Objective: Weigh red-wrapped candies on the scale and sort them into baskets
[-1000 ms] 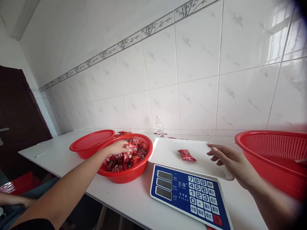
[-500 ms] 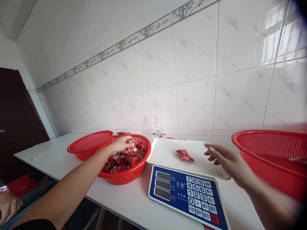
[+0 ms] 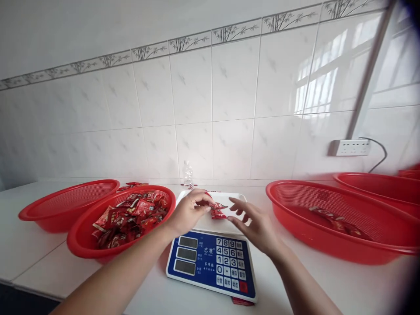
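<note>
My left hand (image 3: 192, 211) pinches a red packet (image 3: 219, 205) over the white tray (image 3: 238, 197) of a blue scale (image 3: 210, 267). Just below that packet another red packet (image 3: 218, 214) shows on the tray, partly overlapped. On the right side of the tray, my right hand (image 3: 251, 221) has its fingers apart, thumb and fingertips close to the packets, with nothing held. To the left stands a red basket (image 3: 170, 201) heaped with red packets (image 3: 131, 218).
A red basket (image 3: 29, 212) stands at the far left, and another basket (image 3: 311, 245) on the right holds a few packets. Behind the tray are a clear bottle (image 3: 188, 175) and the tiled wall. A socket strip (image 3: 352, 148) is at the right.
The view has turned right. My left hand has moved from the filled basket to the tray with a packet. My right hand has come closer to the tray's middle.
</note>
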Motion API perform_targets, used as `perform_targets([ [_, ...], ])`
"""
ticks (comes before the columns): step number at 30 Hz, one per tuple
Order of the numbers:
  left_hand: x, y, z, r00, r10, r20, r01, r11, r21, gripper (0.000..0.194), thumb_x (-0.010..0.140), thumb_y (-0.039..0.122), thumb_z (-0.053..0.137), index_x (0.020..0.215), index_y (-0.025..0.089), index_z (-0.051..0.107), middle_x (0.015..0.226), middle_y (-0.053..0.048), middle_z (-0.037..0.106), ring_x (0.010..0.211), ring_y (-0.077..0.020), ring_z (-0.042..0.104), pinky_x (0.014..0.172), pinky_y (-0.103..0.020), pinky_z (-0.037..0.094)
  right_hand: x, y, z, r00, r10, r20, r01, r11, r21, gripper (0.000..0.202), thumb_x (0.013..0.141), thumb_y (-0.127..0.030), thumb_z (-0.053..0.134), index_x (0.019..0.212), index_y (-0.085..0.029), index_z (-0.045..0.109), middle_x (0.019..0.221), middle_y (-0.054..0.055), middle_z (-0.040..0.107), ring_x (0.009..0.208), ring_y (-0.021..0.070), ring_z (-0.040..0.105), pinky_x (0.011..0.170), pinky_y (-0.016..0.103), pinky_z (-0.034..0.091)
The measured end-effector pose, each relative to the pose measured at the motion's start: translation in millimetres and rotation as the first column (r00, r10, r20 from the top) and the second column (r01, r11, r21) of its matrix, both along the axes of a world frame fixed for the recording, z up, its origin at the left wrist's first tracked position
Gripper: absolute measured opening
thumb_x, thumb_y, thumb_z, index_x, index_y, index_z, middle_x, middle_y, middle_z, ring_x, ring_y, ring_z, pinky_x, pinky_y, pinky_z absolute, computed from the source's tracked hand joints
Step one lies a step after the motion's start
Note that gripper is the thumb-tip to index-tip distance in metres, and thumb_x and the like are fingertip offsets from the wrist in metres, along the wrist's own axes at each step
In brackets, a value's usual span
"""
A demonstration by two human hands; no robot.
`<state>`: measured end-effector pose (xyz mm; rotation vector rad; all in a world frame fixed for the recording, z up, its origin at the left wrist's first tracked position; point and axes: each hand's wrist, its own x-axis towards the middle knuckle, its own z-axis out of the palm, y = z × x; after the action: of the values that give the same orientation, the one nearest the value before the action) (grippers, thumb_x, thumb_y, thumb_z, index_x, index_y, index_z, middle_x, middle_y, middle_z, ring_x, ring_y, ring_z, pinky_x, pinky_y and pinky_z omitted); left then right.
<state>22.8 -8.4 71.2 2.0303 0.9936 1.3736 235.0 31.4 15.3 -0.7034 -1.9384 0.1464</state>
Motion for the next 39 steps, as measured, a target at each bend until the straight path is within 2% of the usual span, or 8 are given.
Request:
perform_targets([
  [4,23,-6,-19.4,0.989,-0.143,0.042,0.139,0.987,0.074,0.015,0.082,0.012,0.055,0.087,0.021,0.065,0.102,-0.004,0.050,0.101,-0.0173,0.054,0.091,-0.034,0.046,-7,-3,-2.9,0.995,-0.034,0.097,0.018,0.986,0.167,0.027,0.089,-0.027,0.053,0.114,-0.023,0.063,0.081,0.005,0.068,0.069,0.0163,0.063,0.056,0.026,0.051],
  [11,23,-13,-37.3,0.947,0.066,0.314,-0.042,0.996,-0.085,0.032,0.082,0.039,0.060,0.107,0.020,0.051,0.103,-0.006,0.056,0.094,-0.0189,0.056,0.085,-0.032,0.045,-15,-4,-4.0,0.994,-0.012,-0.113,0.045,0.954,0.297,0.037,0.088,-0.009,0.050,0.119,-0.026,0.061,0.092,0.006,0.068,0.079,0.0147,0.066,0.063,0.023,0.054],
  [19,23,-23,-48.2,0.974,0.001,0.226,0.048,0.976,-0.211,0.051,0.082,0.061,0.049,0.104,0.015,0.054,0.064,0.003,0.050,0.048,-0.0077,0.040,0.045,-0.020,0.035,-25,-17,-7.3,0.987,-0.062,-0.146,0.117,0.906,0.406,0.052,0.084,-0.003,0.051,0.127,-0.032,0.056,0.097,0.007,0.063,0.081,0.0145,0.065,0.064,0.023,0.055],
  [23,22,-22,-49.7,0.963,0.028,0.268,0.044,0.964,-0.261,0.032,0.085,0.047,0.054,0.093,0.017,0.057,0.060,0.006,0.044,0.044,-0.0057,0.034,0.040,-0.017,0.028,-28,-22,-9.0,0.987,0.063,-0.146,-0.013,0.947,0.321,0.052,0.087,-0.004,0.044,0.131,-0.031,0.051,0.103,0.007,0.064,0.087,0.0155,0.064,0.069,0.027,0.055],
  [28,15,-21,-47.6,0.984,0.055,0.170,-0.049,0.998,-0.034,0.017,0.086,0.034,0.057,0.084,0.018,0.061,0.070,0.001,0.053,0.060,-0.0104,0.048,0.054,-0.020,0.040,-28,-27,-10.3,0.936,0.170,-0.308,-0.166,0.985,0.040,0.045,0.093,-0.019,0.041,0.137,-0.030,0.039,0.100,0.005,0.067,0.080,0.0154,0.064,0.065,0.028,0.054],
  [32,13,-20,-50.3,0.998,0.049,0.035,-0.051,0.996,0.075,0.017,0.086,0.031,0.059,0.075,0.018,0.060,0.075,0.000,0.054,0.073,-0.0134,0.051,0.067,-0.023,0.042,-27,-28,-4.8,0.969,0.143,-0.203,-0.155,0.987,-0.043,0.018,0.089,-0.034,0.052,0.099,-0.021,0.061,0.076,0.002,0.064,0.066,0.0143,0.059,0.057,0.025,0.049],
  [35,14,-18,-53.8,0.997,0.060,0.044,-0.061,0.998,0.026,0.018,0.083,0.035,0.061,0.078,0.018,0.059,0.074,0.000,0.055,0.071,-0.0132,0.051,0.065,-0.022,0.041,-29,-28,-2.2,0.991,0.076,-0.112,-0.081,0.996,-0.033,0.028,0.088,-0.038,0.053,0.067,-0.020,0.052,0.058,-0.002,0.052,0.051,0.0107,0.048,0.047,0.022,0.040],
  [39,16,-18,-56.4,0.993,-0.019,0.113,0.027,0.997,-0.071,0.024,0.080,0.040,0.064,0.087,0.017,0.062,0.076,-0.001,0.056,0.067,-0.0129,0.050,0.059,-0.022,0.040,-32,-28,-3.9,0.996,0.016,-0.087,-0.013,0.999,0.038,0.035,0.089,-0.038,0.049,0.060,-0.022,0.039,0.052,-0.005,0.041,0.047,0.0100,0.039,0.043,0.021,0.033],
])
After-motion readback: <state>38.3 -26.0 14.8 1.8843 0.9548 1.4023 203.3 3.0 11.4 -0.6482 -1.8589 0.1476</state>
